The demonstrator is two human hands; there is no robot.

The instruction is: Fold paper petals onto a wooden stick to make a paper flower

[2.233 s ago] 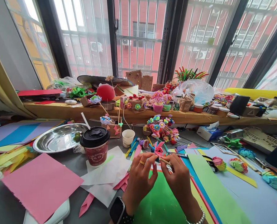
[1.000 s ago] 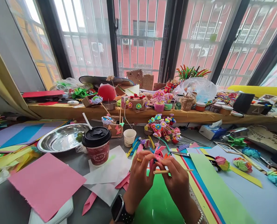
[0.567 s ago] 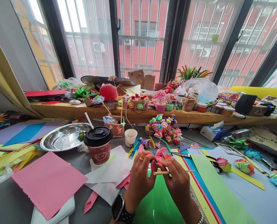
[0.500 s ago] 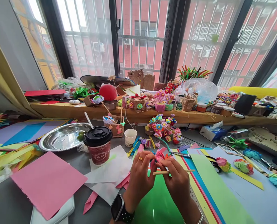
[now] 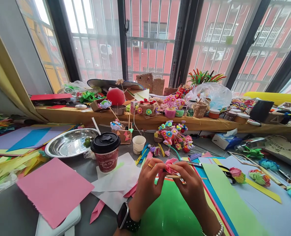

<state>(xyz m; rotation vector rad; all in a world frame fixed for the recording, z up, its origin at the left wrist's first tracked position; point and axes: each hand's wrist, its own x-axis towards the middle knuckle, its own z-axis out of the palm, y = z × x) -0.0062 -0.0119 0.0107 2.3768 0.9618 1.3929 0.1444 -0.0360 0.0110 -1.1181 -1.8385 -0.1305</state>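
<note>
My left hand (image 5: 149, 180), with a ring and a watch, pinches one side of a pink folded paper piece (image 5: 170, 166). On its other side, the fingers of my right hand (image 5: 191, 185) grip the same piece; fingers hide much of it. A thin wooden stick (image 5: 173, 177) is also tucked in my right hand, lying roughly level and poking out past the fingers. Beneath both hands is a shiny green balloon-like surface (image 5: 170, 209). Left of my wrist lie a pink folded paper strip (image 5: 97, 210) and white paper sheets (image 5: 111, 180).
A pink square sheet (image 5: 55, 190) lies at left, near a lidded cup (image 5: 106, 154) and a metal tray (image 5: 54, 148). Beyond my hands are a white paper cup (image 5: 138, 144) and crocheted flowers (image 5: 173, 132). Coloured paper strips (image 5: 224, 190) and paper flowers (image 5: 257, 177) spread at right.
The pink paper has turned and been drawn closer between my fingers. The stick's near end now sits further right, closer to my right hand. The view has shifted slightly.
</note>
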